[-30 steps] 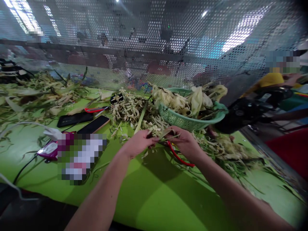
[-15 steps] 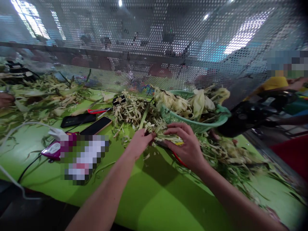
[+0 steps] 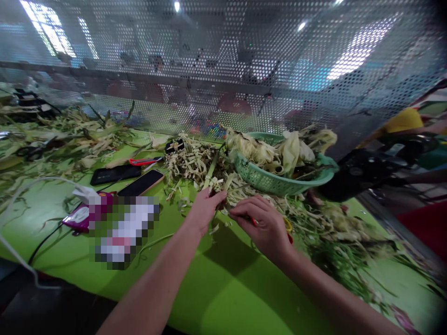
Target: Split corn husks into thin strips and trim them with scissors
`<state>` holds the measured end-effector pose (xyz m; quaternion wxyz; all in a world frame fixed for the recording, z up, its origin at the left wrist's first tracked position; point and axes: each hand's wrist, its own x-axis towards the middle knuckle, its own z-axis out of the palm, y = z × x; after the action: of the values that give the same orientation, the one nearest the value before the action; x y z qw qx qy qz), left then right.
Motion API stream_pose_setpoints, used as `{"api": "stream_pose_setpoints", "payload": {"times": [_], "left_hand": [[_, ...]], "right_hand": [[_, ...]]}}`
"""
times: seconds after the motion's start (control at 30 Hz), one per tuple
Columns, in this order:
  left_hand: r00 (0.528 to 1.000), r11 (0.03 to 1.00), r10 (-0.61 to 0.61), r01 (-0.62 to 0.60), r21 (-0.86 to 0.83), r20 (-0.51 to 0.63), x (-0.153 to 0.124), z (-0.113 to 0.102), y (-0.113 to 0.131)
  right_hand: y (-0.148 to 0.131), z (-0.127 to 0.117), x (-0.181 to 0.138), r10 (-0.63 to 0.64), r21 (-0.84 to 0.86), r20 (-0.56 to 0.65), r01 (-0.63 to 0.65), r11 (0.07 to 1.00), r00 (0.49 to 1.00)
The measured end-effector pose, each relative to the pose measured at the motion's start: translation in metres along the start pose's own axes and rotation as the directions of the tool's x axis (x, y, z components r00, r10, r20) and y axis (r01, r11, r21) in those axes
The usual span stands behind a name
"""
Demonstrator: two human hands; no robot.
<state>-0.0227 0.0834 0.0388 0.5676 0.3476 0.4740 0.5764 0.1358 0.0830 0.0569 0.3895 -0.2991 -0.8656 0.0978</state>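
My left hand [image 3: 204, 208] pinches a strip of pale green leaf at the edge of a heap of cut leaf strips [image 3: 190, 160] on the bright green table [image 3: 223, 279]. My right hand [image 3: 263, 223] is closed around red-handled scissors [image 3: 289, 236], with only bits of the red handle showing beside its fingers. The two hands almost touch, just in front of a teal plastic basket [image 3: 279, 181] piled with husks and leaves.
Two phones [image 3: 141, 182] lie left of the heap, next to red scissors [image 3: 141, 161], a purple packet [image 3: 78, 216] and a white cable. More leaf waste covers the far left and the right side. A perforated metal screen [image 3: 223, 70] stands behind. A person in yellow is at the far right.
My right hand has come down off the leaf bundle and closed on the red-handled scissors, nearer to me. My left hand stays pinching the leaf. The view has shifted slightly.
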Motion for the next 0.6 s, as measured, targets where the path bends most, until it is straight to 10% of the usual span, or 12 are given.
{"api": "stream_pose_setpoints", "payload": {"times": [0.6], "left_hand": [[0.956, 0.993, 0.112, -0.115, 0.007, -0.272, 0.014, -0.018, 0.007]], "right_hand": [[-0.01, -0.005, -0.001, -0.056, 0.018, 0.107, 0.055, 0.998, 0.993]]}}
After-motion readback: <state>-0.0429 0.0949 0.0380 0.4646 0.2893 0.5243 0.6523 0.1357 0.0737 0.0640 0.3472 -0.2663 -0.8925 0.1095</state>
